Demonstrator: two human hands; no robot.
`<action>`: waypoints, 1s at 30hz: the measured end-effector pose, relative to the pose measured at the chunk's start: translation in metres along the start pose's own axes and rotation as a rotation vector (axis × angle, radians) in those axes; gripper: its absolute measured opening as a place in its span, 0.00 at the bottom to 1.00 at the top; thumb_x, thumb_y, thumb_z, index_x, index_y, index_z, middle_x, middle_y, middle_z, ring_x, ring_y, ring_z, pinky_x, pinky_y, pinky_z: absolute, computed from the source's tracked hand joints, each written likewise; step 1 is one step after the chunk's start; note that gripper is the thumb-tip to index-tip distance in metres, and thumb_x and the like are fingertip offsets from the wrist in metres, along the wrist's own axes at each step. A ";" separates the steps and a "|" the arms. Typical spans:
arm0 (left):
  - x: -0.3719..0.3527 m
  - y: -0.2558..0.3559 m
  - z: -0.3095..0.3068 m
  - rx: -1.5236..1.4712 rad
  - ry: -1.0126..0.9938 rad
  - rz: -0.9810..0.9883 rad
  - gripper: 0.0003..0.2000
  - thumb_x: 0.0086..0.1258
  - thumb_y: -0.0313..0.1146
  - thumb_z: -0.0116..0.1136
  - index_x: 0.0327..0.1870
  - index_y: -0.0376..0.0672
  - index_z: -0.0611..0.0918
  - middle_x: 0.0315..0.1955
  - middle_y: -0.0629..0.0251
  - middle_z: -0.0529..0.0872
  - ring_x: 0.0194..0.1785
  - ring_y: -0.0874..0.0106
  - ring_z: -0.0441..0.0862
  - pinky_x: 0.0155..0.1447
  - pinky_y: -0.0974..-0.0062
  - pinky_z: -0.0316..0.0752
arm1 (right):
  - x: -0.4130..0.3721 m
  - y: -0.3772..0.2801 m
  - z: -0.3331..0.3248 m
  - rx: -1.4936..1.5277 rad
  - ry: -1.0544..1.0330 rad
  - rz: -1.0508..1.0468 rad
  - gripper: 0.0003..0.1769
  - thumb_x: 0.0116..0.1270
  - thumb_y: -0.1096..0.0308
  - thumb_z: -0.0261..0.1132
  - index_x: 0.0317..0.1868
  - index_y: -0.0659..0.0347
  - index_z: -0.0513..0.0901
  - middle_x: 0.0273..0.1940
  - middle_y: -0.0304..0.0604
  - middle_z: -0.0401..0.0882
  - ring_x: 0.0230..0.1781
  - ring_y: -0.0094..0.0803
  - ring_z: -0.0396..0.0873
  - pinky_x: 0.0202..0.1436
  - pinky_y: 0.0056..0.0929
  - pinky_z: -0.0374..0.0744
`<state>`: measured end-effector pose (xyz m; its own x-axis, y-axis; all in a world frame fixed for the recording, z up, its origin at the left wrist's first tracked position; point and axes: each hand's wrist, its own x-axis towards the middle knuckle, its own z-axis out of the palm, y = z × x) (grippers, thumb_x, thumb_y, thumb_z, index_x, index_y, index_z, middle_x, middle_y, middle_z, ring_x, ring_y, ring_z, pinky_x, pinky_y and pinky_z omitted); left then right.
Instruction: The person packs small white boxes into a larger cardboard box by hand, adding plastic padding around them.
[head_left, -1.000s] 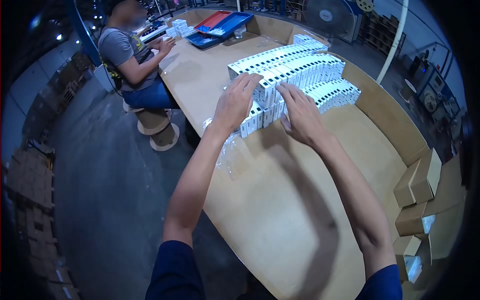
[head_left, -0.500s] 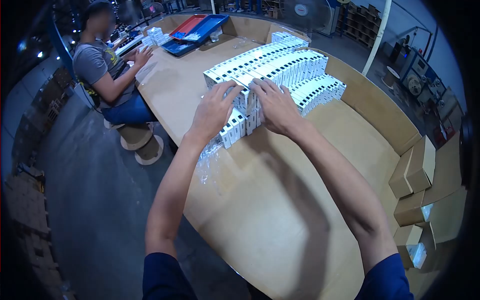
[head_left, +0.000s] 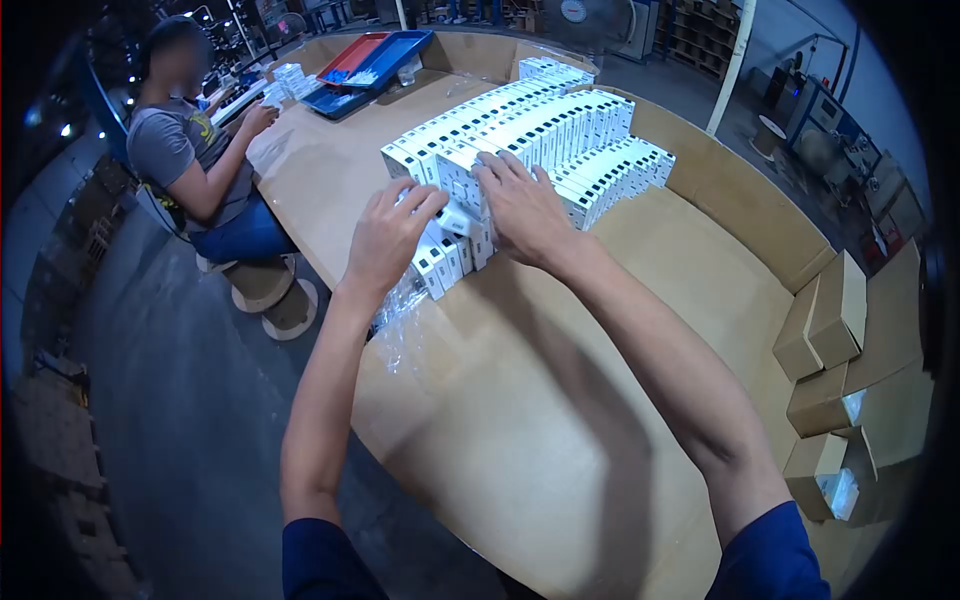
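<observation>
Head view: both hands at the near end of the white boxes [head_left: 545, 135].
Left hand [head_left: 385, 240] is half-curled, fingertips on a tilted box [head_left: 453, 216]; whether it grips, I cannot tell. Right hand [head_left: 520, 205] lies spread flat on the rows, which run toward 12 o'clock across the table [head_left: 560, 420].

White boxes [head_left: 545, 140] with black marks, tan table [head_left: 560, 400], red tray [head_left: 352, 52], blue tray [head_left: 385, 55]

Left hand [head_left: 385, 235] and right hand [head_left: 520, 205] rest on stacked white boxes [head_left: 560, 130] on the table [head_left: 560, 400]
</observation>
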<state>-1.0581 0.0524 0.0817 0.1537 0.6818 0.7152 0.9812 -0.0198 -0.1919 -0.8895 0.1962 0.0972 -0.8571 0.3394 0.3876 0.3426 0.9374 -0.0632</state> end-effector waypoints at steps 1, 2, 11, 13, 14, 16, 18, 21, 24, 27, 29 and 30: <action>-0.005 0.003 -0.006 0.018 0.001 0.003 0.16 0.64 0.24 0.67 0.53 0.45 0.84 0.51 0.66 0.89 0.60 0.61 0.83 0.61 0.60 0.79 | 0.000 -0.001 -0.001 0.001 0.005 0.004 0.34 0.62 0.75 0.67 0.71 0.65 0.71 0.77 0.52 0.65 0.81 0.49 0.61 0.79 0.60 0.66; -0.011 0.008 -0.012 0.014 0.029 -0.002 0.17 0.62 0.22 0.68 0.52 0.44 0.84 0.50 0.65 0.88 0.59 0.59 0.83 0.60 0.59 0.77 | 0.000 -0.001 -0.003 -0.001 -0.029 0.011 0.38 0.61 0.75 0.68 0.73 0.65 0.69 0.78 0.53 0.63 0.81 0.51 0.60 0.79 0.61 0.65; -0.045 0.129 -0.032 -0.345 0.272 -0.070 0.23 0.52 0.11 0.70 0.50 0.40 0.83 0.47 0.55 0.82 0.55 0.51 0.82 0.54 0.55 0.80 | -0.127 0.007 -0.053 0.594 0.255 0.191 0.37 0.72 0.68 0.65 0.80 0.58 0.64 0.70 0.63 0.71 0.68 0.55 0.75 0.71 0.47 0.75; -0.036 0.174 -0.029 -0.433 0.272 -0.012 0.23 0.52 0.11 0.70 0.50 0.42 0.83 0.46 0.56 0.81 0.54 0.50 0.82 0.53 0.54 0.80 | -0.195 0.001 -0.095 0.980 0.144 0.443 0.34 0.76 0.66 0.65 0.79 0.58 0.67 0.66 0.59 0.76 0.63 0.47 0.79 0.68 0.39 0.77; -0.030 0.201 -0.026 -0.477 0.296 0.036 0.22 0.54 0.12 0.71 0.50 0.42 0.83 0.46 0.56 0.81 0.53 0.50 0.82 0.53 0.54 0.80 | -0.228 0.005 -0.101 1.145 0.116 0.454 0.32 0.77 0.66 0.65 0.78 0.58 0.68 0.65 0.56 0.77 0.62 0.43 0.79 0.67 0.36 0.77; -0.017 0.255 -0.025 -0.535 0.307 0.153 0.17 0.60 0.17 0.72 0.49 0.44 0.84 0.46 0.58 0.81 0.52 0.50 0.81 0.53 0.55 0.80 | -0.293 0.010 -0.114 1.476 0.112 0.464 0.29 0.79 0.66 0.64 0.77 0.60 0.70 0.62 0.49 0.79 0.59 0.35 0.79 0.66 0.30 0.77; 0.002 0.303 -0.036 -0.656 0.294 0.265 0.16 0.58 0.21 0.71 0.47 0.46 0.86 0.46 0.63 0.80 0.52 0.57 0.79 0.56 0.51 0.79 | -0.340 0.006 -0.139 1.504 0.192 0.485 0.27 0.79 0.70 0.64 0.75 0.61 0.72 0.61 0.44 0.79 0.59 0.31 0.78 0.67 0.30 0.76; 0.029 0.377 -0.034 -0.828 0.284 0.437 0.19 0.53 0.22 0.70 0.48 0.48 0.87 0.46 0.66 0.79 0.52 0.63 0.77 0.60 0.48 0.78 | -0.412 0.016 -0.169 1.346 0.326 0.527 0.22 0.79 0.73 0.63 0.71 0.64 0.77 0.62 0.45 0.80 0.64 0.27 0.75 0.68 0.30 0.75; 0.066 0.437 -0.040 -1.080 0.127 0.591 0.15 0.56 0.27 0.75 0.46 0.47 0.88 0.46 0.63 0.80 0.51 0.61 0.81 0.56 0.52 0.82 | -0.484 0.028 -0.210 1.280 0.446 0.733 0.15 0.80 0.78 0.59 0.62 0.67 0.82 0.58 0.46 0.83 0.59 0.30 0.82 0.62 0.29 0.82; 0.124 0.492 -0.061 -1.211 -0.015 0.625 0.14 0.60 0.33 0.78 0.45 0.40 0.87 0.43 0.58 0.83 0.47 0.55 0.85 0.51 0.57 0.84 | -0.555 0.046 -0.248 1.228 0.551 0.878 0.13 0.80 0.80 0.57 0.60 0.66 0.83 0.57 0.43 0.83 0.54 0.28 0.84 0.48 0.27 0.93; 0.167 0.530 -0.059 -1.275 -0.085 0.590 0.10 0.65 0.30 0.74 0.41 0.38 0.85 0.41 0.55 0.84 0.45 0.55 0.84 0.49 0.58 0.81 | -0.590 0.059 -0.281 1.044 0.578 0.980 0.13 0.80 0.79 0.57 0.57 0.67 0.85 0.55 0.44 0.83 0.51 0.28 0.85 0.51 0.26 0.90; 0.188 0.552 -0.059 -1.266 -0.114 0.564 0.08 0.66 0.28 0.71 0.41 0.37 0.84 0.40 0.54 0.84 0.45 0.54 0.84 0.49 0.57 0.81 | -0.606 0.066 -0.293 0.964 0.629 0.972 0.13 0.81 0.79 0.56 0.57 0.67 0.85 0.55 0.44 0.84 0.50 0.28 0.85 0.52 0.26 0.89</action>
<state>-0.4809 0.1268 0.1501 0.6093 0.4144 0.6760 0.2372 -0.9088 0.3433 -0.2350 0.0298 0.1278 -0.0656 0.9872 0.1451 0.0728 0.1497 -0.9860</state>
